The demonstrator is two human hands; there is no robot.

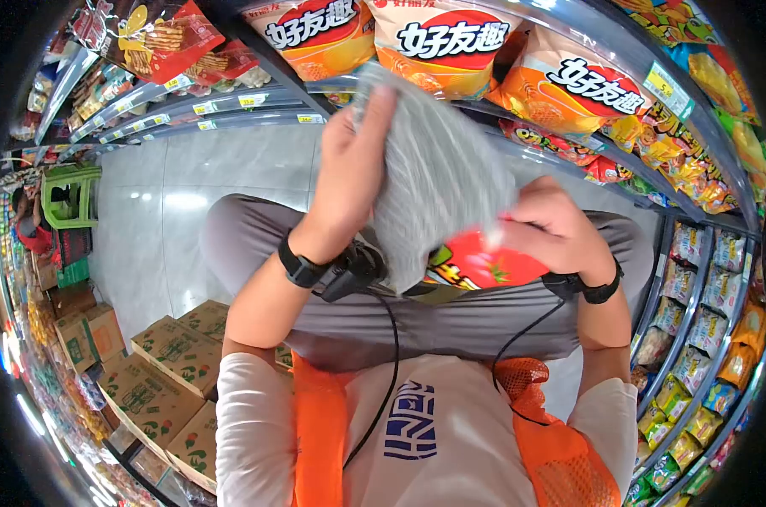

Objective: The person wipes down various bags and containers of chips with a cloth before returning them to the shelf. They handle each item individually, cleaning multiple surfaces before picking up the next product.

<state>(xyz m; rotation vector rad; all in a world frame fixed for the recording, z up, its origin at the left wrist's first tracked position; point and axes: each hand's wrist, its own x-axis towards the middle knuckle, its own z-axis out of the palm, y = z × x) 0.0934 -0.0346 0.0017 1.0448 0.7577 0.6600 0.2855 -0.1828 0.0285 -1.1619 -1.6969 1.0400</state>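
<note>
My left hand (353,156) is closed on a grey striped cloth (438,169), with the thumb lying over its upper edge. The cloth hangs between my hands above my lap and is smeared by motion. My right hand (556,224) grips a red snack bag (493,260) with a tomato picture on it, its fingers curled at the upper right. The cloth covers part of the bag's left side. Both wrists wear black straps with small devices and cables.
Shelves ahead hold large chip bags (446,46) close above my hands. More snack racks (692,338) stand on the right. Cardboard boxes (159,389) lie on the floor to the left. A green stool (70,196) and a person in red (35,232) are farther left.
</note>
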